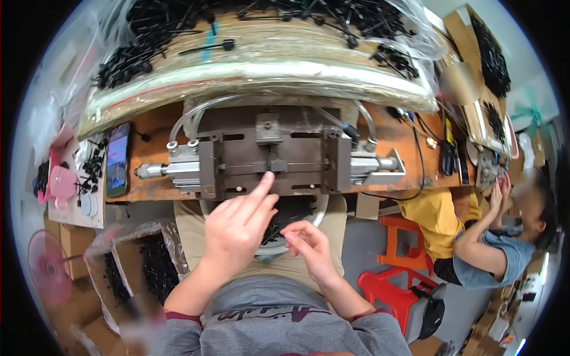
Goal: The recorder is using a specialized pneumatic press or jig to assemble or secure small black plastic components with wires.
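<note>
Head view: left hand (237, 231) up at the middle of a dark metal clamp frame (237, 126), index fingertip at the near edge of a small black block (275, 166), looks like touching. Left grip spread loosely, index straight out, nothing seen pinched in it. Block is just beyond that fingertip, outside the grip, between the frame's two upright end plates. A thin dark rod (269, 151) runs from the block back toward a grey metal bracket (267, 127).

Right hand (312, 249) lower, toward the lap, well apart from the block. Right grip: thumb and index tips pressed together; can't tell if a thin part is between them. Right by those fingertips, a pale round basket (321, 215) with black rods (291, 207) inside, partly hidden by the hands.

Frame sits on a wooden surface (157, 118). Silver cylinders at both ends, left one (183, 168) and right one (363, 166), clear hoses (178, 123) curving up. Behind the frame, a plastic-wrapped ledge (255, 77) with heaps of black rods (142, 56) and one loose rod (208, 46) lying apart. Phone (118, 157) to the left, near pink container (62, 182). Off right: co-worker (493, 255) with both hands close together, red stool (389, 291), orange stool (404, 240).
</note>
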